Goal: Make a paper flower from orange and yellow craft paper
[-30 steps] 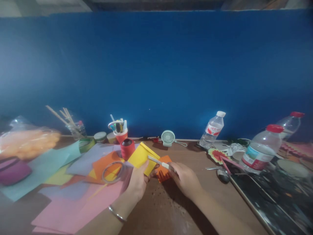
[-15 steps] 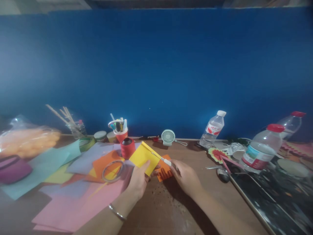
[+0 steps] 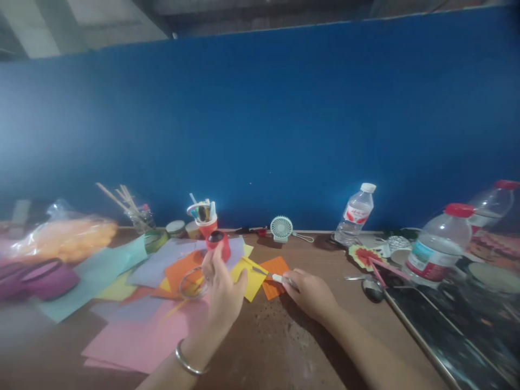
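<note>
My left hand (image 3: 222, 295) is lifted over the paper pile with its fingers spread; its thumb is at the edge of a yellow paper square (image 3: 252, 277) that lies flat on the wooden table (image 3: 280, 346). My right hand (image 3: 311, 292) grips a thin white-handled cutting tool (image 3: 279, 278) whose tip points left onto the yellow square. An orange paper piece (image 3: 277, 266) lies just behind the tool. A clear tape ring (image 3: 190, 282) rests on the papers left of my left hand, and a red cylinder with a dark top (image 3: 219, 245) stands behind it.
Pink, orange, lilac and teal sheets (image 3: 134, 330) cover the left side. A cup of pens (image 3: 203, 216), a small white fan (image 3: 281, 227) and water bottles (image 3: 356, 214) (image 3: 436, 244) stand along the blue wall. A spoon (image 3: 370, 288) and a dark glossy slab (image 3: 450, 336) lie at right.
My left hand has let the yellow square drop flat onto the table and opened its fingers. The right hand with the tool has lowered slightly. The camera has tilted up and to the left.
</note>
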Motion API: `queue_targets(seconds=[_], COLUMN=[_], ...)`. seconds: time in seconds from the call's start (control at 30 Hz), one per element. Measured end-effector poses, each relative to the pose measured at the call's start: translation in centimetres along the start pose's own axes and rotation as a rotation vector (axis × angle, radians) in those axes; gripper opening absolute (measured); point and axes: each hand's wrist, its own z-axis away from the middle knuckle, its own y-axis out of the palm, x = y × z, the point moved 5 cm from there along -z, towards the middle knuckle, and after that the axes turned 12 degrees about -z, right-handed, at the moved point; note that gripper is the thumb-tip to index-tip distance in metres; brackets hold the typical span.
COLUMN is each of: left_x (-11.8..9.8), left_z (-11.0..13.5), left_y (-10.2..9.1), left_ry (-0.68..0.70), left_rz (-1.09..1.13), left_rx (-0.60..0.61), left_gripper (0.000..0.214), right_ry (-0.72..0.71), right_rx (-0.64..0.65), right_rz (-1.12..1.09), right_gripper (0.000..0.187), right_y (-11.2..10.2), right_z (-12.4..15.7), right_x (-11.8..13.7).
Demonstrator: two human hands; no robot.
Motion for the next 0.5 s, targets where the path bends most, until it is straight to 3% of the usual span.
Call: queue_targets(seconds=[0.07,0.13,0.17,0.37,0.5], left_x=[-1.8,-2.7,-2.9,-2.7,-2.3], left_z=[-1.7,-2.5,-2.9,-3.6,-3.3], left_y=[0.9,3.1,3.9,8.1,8.6], left_ry=[0.324,0.583,0.635,0.661,0.639], left_rz=[-0.114,-0.211,-0.228,-0.323,-0.366], left_rx=[0.225,0.620,0.703,0.829,0.856], left_gripper=[0.035,0.032,0.030,0.024,0.018], right_ry=[0.002,0.006,0.008,-0.029,-0.059], right_rx=[0.019,0.022,0.023,0.007,-0.019], right_rz=[0.034,0.051,0.056,0.086,0.083], right_gripper=[0.023,0.021,0.021,0.020,0.018], right_y=[0.1,0.1,0.0,0.1,0.1], right_z=[0.0,-0.1,-0.1,-0.1,-0.2], right_x=[0.0,0.1,0.0,0.0,-0.1])
